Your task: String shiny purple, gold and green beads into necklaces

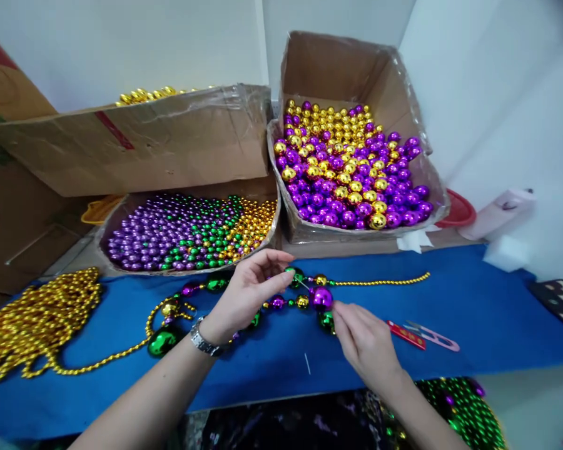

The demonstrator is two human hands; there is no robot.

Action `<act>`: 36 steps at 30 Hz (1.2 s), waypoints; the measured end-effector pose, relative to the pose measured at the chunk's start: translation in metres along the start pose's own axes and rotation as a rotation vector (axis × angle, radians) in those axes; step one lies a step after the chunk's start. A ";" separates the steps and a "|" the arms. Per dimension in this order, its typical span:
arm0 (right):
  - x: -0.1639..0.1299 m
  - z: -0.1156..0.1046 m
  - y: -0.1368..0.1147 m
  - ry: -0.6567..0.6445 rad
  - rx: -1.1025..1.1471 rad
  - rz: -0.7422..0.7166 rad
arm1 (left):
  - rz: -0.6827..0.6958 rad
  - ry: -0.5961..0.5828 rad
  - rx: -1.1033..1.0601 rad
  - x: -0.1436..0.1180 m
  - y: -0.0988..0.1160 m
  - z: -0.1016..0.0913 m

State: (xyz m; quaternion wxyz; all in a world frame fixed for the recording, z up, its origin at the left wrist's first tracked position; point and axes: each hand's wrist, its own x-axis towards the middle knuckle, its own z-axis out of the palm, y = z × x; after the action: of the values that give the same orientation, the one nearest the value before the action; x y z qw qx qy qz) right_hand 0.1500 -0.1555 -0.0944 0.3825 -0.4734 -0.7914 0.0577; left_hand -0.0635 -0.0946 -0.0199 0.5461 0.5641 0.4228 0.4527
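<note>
The bead strand [244,300] lay on the blue counter [473,312], its long axis running left to right, the thin gold tail pointing right. The left hand [248,294] pinched a green bead [294,275] between thumb and forefinger. The right hand [366,340] had its fingers pressed together just beside a large purple bead [321,298]. Behind, a low cardboard box [122,215] held small purple, green and gold beads; a taller box [309,234] on the right held bigger purple and gold balls. Loose gold strands [32,319] were heaped at far left.
</note>
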 end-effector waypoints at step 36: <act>-0.075 -0.028 0.064 0.264 0.335 0.647 | 0.347 -0.499 0.467 0.015 -0.114 0.157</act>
State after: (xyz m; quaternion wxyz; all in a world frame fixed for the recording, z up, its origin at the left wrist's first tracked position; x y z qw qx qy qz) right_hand 0.2330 -0.1883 -0.1448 0.5150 -0.6328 -0.5250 0.2423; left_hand 0.0949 -0.1116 -0.1325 0.4044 0.8291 0.2671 0.2788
